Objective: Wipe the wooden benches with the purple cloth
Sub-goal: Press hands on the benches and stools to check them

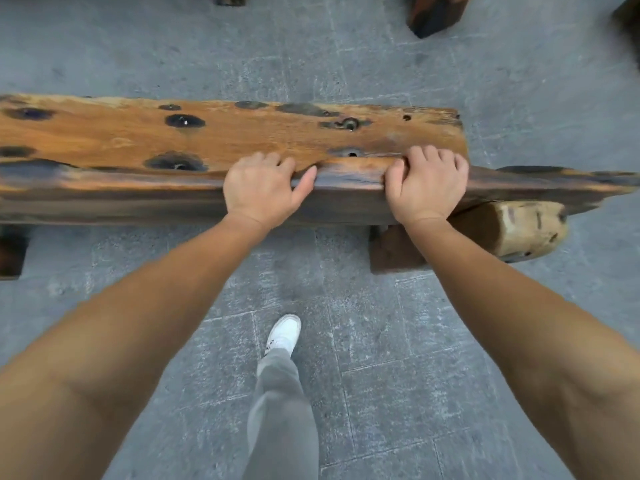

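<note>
A long rough wooden bench (138, 140) with dark knots runs across the view, its plank orange-brown and its near side dark. My left hand (258, 187) grips the bench's near edge, fingers curled over the top and thumb along the side. About a hand's width to the right, my right hand (424, 185) clamps the same edge near the plank's right end. No purple cloth is in view.
A pale log support (502, 230) sits under the bench's right end and a dark leg (12, 251) at the left. Grey stone tile floor (381, 341) lies all around. My white shoe (284, 332) stands below the bench. More dark wooden pieces (433, 13) lie at the far side.
</note>
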A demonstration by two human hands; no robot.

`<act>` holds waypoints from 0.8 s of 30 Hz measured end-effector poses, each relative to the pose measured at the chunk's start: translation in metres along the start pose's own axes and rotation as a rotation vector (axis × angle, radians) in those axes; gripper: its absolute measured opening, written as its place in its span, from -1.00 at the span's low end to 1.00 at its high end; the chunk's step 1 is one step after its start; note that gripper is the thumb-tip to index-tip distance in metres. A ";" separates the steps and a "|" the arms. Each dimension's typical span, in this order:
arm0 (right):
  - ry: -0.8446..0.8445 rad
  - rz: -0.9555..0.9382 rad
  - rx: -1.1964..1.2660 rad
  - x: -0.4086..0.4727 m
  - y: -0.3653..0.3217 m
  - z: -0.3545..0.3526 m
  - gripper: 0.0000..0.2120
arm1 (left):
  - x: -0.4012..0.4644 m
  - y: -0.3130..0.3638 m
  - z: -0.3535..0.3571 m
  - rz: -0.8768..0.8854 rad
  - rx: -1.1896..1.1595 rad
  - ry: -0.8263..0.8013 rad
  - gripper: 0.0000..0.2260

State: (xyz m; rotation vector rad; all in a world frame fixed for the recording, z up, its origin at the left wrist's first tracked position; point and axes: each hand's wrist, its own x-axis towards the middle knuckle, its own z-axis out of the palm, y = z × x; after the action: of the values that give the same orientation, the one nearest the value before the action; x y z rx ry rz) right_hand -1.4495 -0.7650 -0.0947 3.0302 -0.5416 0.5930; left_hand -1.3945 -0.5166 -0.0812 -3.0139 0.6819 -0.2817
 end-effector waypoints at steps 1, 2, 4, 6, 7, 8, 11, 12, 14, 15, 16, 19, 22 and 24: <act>0.036 -0.002 0.019 0.008 0.000 0.004 -0.69 | 0.006 0.001 0.004 -0.013 0.001 0.025 -0.41; 0.069 -0.005 0.041 0.016 -0.005 0.002 -0.69 | 0.013 -0.005 0.001 -0.015 0.006 0.059 -0.42; 0.091 -0.012 0.044 0.025 0.004 0.006 -0.71 | 0.021 0.007 0.006 -0.044 -0.019 0.062 -0.40; 0.105 -0.041 0.046 0.026 0.006 0.004 -0.71 | 0.020 0.009 0.006 -0.054 -0.014 0.070 -0.37; 0.106 -0.056 0.043 0.021 0.013 0.003 -0.70 | 0.015 0.016 0.008 -0.060 -0.022 0.086 -0.36; 0.101 -0.062 0.040 0.021 0.017 0.004 -0.69 | 0.014 0.017 0.008 -0.060 -0.023 0.090 -0.35; 0.120 -0.057 0.052 0.020 0.029 0.012 -0.66 | 0.015 0.030 0.011 -0.069 -0.020 0.122 -0.36; 0.142 -0.052 0.076 0.029 0.029 0.018 -0.66 | 0.022 0.028 0.015 -0.084 -0.006 0.153 -0.38; 0.176 -0.067 0.086 0.040 0.025 0.023 -0.67 | 0.031 0.024 0.017 -0.106 0.031 0.208 -0.40; 0.173 -0.072 0.087 0.047 0.025 0.029 -0.68 | 0.036 0.024 0.019 -0.117 0.033 0.223 -0.41; 0.152 -0.085 0.083 0.052 0.025 0.035 -0.68 | 0.040 0.027 0.020 -0.121 0.028 0.211 -0.42; 0.077 -0.102 0.087 0.068 0.032 0.044 -0.64 | 0.052 0.035 0.026 -0.133 0.025 0.220 -0.47; 0.033 -0.093 0.089 0.096 0.037 0.054 -0.59 | 0.076 0.036 0.029 -0.141 0.041 0.251 -0.51; 0.017 -0.104 0.075 0.116 0.038 0.063 -0.56 | 0.093 0.036 0.034 -0.152 0.045 0.263 -0.51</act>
State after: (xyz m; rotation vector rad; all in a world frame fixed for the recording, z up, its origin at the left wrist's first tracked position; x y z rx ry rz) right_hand -1.3385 -0.8438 -0.1129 3.0961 -0.3669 0.6480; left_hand -1.3212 -0.5888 -0.1014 -3.0184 0.4510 -0.6987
